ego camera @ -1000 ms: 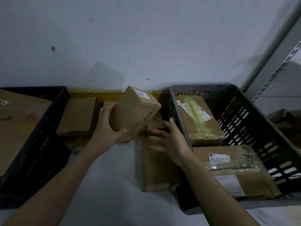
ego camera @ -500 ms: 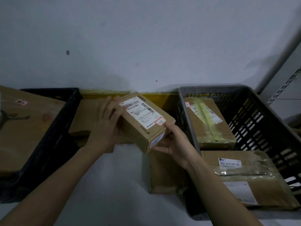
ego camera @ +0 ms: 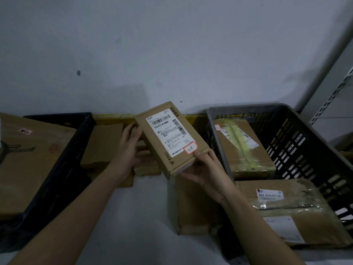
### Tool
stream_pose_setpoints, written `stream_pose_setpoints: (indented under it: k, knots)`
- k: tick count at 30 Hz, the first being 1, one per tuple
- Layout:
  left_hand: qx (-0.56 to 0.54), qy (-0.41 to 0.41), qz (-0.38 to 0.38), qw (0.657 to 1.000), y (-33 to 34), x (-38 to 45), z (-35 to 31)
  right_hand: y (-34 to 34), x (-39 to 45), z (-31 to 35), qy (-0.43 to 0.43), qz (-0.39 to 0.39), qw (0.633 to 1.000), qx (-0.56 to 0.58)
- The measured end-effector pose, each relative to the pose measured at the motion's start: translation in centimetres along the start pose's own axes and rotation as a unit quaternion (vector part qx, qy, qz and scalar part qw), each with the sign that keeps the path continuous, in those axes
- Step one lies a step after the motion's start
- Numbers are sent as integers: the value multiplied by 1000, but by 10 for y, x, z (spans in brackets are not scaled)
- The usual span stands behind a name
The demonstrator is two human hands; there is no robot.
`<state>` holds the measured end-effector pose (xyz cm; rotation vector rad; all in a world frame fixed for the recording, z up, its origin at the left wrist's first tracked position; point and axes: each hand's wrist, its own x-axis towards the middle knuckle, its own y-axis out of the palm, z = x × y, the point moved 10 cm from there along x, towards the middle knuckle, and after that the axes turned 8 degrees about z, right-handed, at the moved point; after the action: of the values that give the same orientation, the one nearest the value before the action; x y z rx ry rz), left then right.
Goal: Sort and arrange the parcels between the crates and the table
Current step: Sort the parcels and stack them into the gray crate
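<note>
I hold a small brown cardboard parcel (ego camera: 168,138) above the table, label side up and tilted toward me. My left hand (ego camera: 129,148) grips its far left edge. My right hand (ego camera: 204,167) holds its near right corner from below, thumb on the red-framed sticker. To the right, the grey crate (ego camera: 305,134) holds a parcel with yellow tape (ego camera: 242,146) and a plastic-wrapped parcel (ego camera: 298,211). At the left, the black crate (ego camera: 63,165) holds a large brown box (ego camera: 28,159).
Flat brown parcels lie on the white table (ego camera: 133,217): one beside the black crate (ego camera: 103,144), one under my hands (ego camera: 149,163), one against the grey crate (ego camera: 193,209). A yellow strip runs along the wall. A metal shelf upright (ego camera: 332,96) stands at the right.
The parcel has been turned so that its label faces me and raised a little. My right hand, free a second ago, now holds its near corner.
</note>
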<state>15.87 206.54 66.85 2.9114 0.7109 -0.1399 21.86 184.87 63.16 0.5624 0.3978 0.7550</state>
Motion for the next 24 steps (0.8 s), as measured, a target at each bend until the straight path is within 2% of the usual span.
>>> stream_pose_setpoints:
  k: [2,4,6,8,13,18,22,24]
  knots:
    - [20,20,1,1000,5,0,-10,0,-1,1,5,-4,1000,-27]
    - [43,41,-7,998,8,-1,-23,-2,-2,5,8,-23,994,-103]
    - [65,53,-13,996,12,1,-34,-5,-4,21,-5,-51,970,-239]
    - [81,56,-12,995,22,4,-45,-11,-8,47,-30,-80,942,-325]
    - [89,69,16,994,76,12,-60,-36,-26,106,-76,-95,955,-269]
    - [88,73,49,992,157,12,-58,-84,-53,141,-70,-120,947,-291]
    - [83,50,98,990,226,12,-36,-134,-81,172,-92,-177,943,-265]
    - [124,50,139,981,258,11,-19,-160,-95,188,-104,-225,935,-254]
